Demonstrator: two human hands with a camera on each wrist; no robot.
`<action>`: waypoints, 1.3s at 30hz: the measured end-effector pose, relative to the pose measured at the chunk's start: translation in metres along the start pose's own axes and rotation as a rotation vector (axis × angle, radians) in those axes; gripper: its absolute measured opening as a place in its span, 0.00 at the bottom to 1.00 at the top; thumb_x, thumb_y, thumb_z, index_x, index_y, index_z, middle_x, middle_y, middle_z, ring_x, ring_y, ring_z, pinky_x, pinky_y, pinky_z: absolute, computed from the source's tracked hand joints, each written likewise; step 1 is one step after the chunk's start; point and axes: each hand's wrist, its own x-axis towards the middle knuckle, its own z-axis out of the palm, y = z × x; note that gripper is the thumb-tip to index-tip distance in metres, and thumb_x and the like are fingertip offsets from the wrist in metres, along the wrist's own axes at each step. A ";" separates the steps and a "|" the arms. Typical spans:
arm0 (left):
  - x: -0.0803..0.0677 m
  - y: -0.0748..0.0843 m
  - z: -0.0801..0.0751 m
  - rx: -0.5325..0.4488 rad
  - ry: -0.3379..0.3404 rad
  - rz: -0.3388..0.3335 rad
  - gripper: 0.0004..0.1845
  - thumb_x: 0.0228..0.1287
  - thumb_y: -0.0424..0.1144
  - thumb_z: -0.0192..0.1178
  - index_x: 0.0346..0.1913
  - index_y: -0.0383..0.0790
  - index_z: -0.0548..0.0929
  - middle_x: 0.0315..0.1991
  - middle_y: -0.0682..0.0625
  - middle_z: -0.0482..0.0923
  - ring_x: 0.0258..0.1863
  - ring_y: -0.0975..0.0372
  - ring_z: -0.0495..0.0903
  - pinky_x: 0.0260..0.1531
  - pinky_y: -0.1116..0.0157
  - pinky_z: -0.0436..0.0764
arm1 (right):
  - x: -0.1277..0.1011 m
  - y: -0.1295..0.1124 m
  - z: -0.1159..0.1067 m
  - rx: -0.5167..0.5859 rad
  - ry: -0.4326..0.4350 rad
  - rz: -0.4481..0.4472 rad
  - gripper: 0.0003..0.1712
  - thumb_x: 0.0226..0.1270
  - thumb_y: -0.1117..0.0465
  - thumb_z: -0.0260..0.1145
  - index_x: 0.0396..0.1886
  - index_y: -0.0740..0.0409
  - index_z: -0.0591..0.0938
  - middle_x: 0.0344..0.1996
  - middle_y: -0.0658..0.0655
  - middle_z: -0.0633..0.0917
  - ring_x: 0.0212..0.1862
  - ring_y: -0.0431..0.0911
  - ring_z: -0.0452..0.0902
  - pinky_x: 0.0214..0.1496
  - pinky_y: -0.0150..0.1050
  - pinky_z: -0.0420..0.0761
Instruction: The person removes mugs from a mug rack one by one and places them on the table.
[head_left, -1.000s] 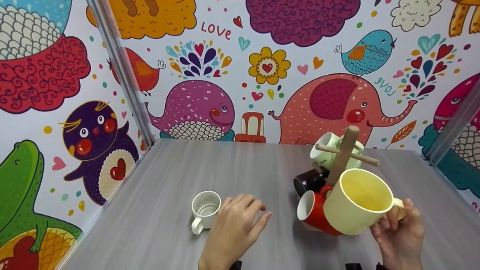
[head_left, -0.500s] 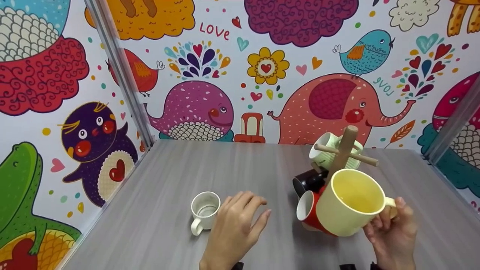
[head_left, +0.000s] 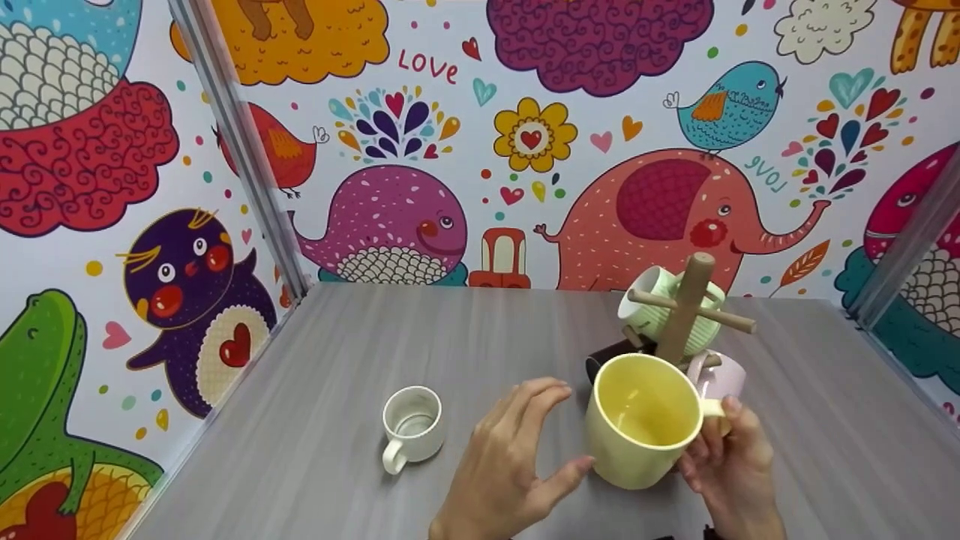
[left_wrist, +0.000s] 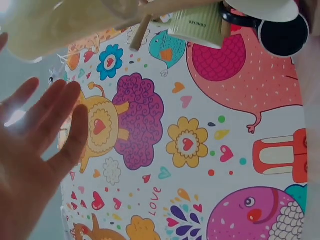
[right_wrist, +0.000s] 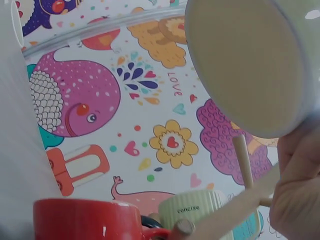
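Observation:
A pale yellow mug is held off the table, its handle pinched by my right hand. Its mouth faces up towards the head camera. Left of the mug is my left hand, fingers spread and slightly bent, holding nothing. Its thumb tip comes close to the mug's side; whether they touch I cannot tell. Behind the mug rises a wooden mug tree. On it hang a light green mug, a pink mug and a dark mug. A red mug appears in the right wrist view.
On the grey table a white mug stands upright to the left of my left hand, its handle towards me. Printed panels wall in the back and sides. Bare pegs stick out from the tree's upper part.
My right hand has brought the yellow mug left, away from the tree's right side, uncovering the pink mug and covering the red one. The left hand has shifted right and opened wider towards it.

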 end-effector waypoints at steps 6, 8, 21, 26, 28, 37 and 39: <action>0.001 0.008 0.005 -0.023 -0.051 -0.054 0.34 0.53 0.52 0.63 0.59 0.36 0.68 0.53 0.51 0.71 0.50 0.64 0.72 0.48 0.67 0.73 | 0.001 0.002 0.002 -0.002 -0.025 0.007 0.29 0.73 0.57 0.23 0.14 0.64 0.58 0.14 0.58 0.54 0.13 0.48 0.49 0.09 0.36 0.45; 0.001 0.010 0.006 -0.032 -0.066 -0.071 0.35 0.53 0.53 0.62 0.60 0.37 0.67 0.54 0.51 0.71 0.50 0.65 0.72 0.47 0.67 0.73 | 0.002 0.003 0.002 0.004 -0.042 -0.002 0.29 0.74 0.57 0.24 0.14 0.65 0.58 0.14 0.59 0.54 0.13 0.48 0.49 0.08 0.36 0.45; 0.001 0.013 0.010 -0.051 -0.081 -0.099 0.41 0.52 0.57 0.61 0.64 0.37 0.62 0.56 0.49 0.70 0.53 0.64 0.71 0.50 0.64 0.72 | 0.005 0.012 0.005 0.038 -0.135 -0.017 0.26 0.74 0.59 0.25 0.16 0.65 0.56 0.13 0.59 0.54 0.12 0.49 0.48 0.07 0.36 0.46; 0.001 0.014 0.009 -0.076 -0.097 -0.128 0.47 0.49 0.59 0.63 0.66 0.37 0.58 0.58 0.49 0.68 0.54 0.63 0.71 0.49 0.62 0.73 | 0.007 0.015 0.007 0.012 -0.142 0.017 0.24 0.73 0.60 0.27 0.16 0.65 0.56 0.13 0.59 0.54 0.11 0.49 0.47 0.06 0.37 0.45; 0.000 0.015 0.009 -0.088 -0.113 -0.146 0.49 0.48 0.61 0.63 0.67 0.37 0.55 0.59 0.49 0.68 0.53 0.62 0.71 0.48 0.62 0.74 | 0.008 0.016 0.008 0.009 -0.154 0.046 0.24 0.73 0.60 0.29 0.17 0.65 0.56 0.13 0.60 0.54 0.12 0.49 0.47 0.06 0.37 0.44; -0.001 0.017 0.011 -0.212 -0.123 -0.239 0.54 0.41 0.60 0.68 0.67 0.40 0.51 0.55 0.49 0.70 0.49 0.63 0.73 0.45 0.65 0.75 | 0.011 0.018 0.012 -0.021 -0.251 0.087 0.23 0.73 0.63 0.28 0.17 0.66 0.57 0.16 0.61 0.57 0.12 0.52 0.49 0.05 0.39 0.46; -0.002 0.016 0.010 -0.250 -0.121 -0.274 0.53 0.40 0.59 0.69 0.66 0.42 0.53 0.53 0.51 0.72 0.47 0.64 0.74 0.44 0.65 0.75 | 0.012 0.018 0.013 -0.044 -0.267 0.093 0.22 0.72 0.64 0.28 0.17 0.67 0.57 0.17 0.61 0.57 0.12 0.53 0.49 0.06 0.40 0.47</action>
